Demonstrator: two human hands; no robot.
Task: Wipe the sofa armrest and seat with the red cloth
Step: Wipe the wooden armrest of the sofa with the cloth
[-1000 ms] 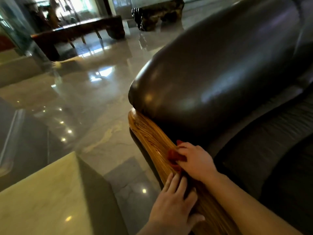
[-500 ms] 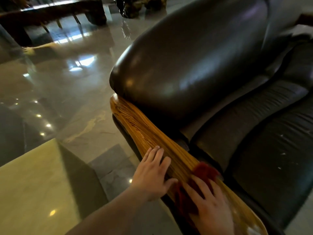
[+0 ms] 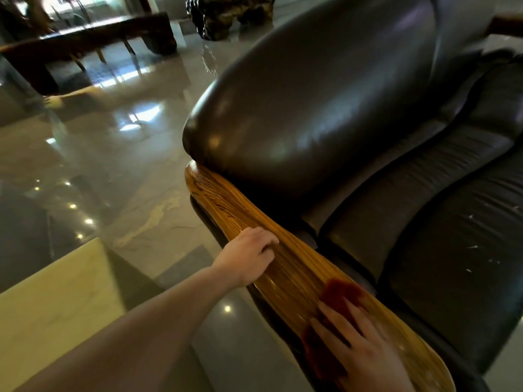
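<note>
This looks like a hotel or office lobby rather than a home. The floor (image 3: 119, 171) is polished stone in large slabs, glossy enough to mirror rows of ceiling lights and bright windows at the far left. A big dark leather sofa (image 3: 325, 103) with a wide varnished wood armrest (image 3: 254, 222) fills the right side; its seat (image 3: 452, 250) shows small scuffs. At the near left stands a pale marble table (image 3: 51, 301). Farther off are a long, heavy dark wood bench (image 3: 93, 38) and a gnarled, root-like carved block (image 3: 226, 15) set on the open floor, well apart from each other, with wide bare floor between the pieces.
</note>
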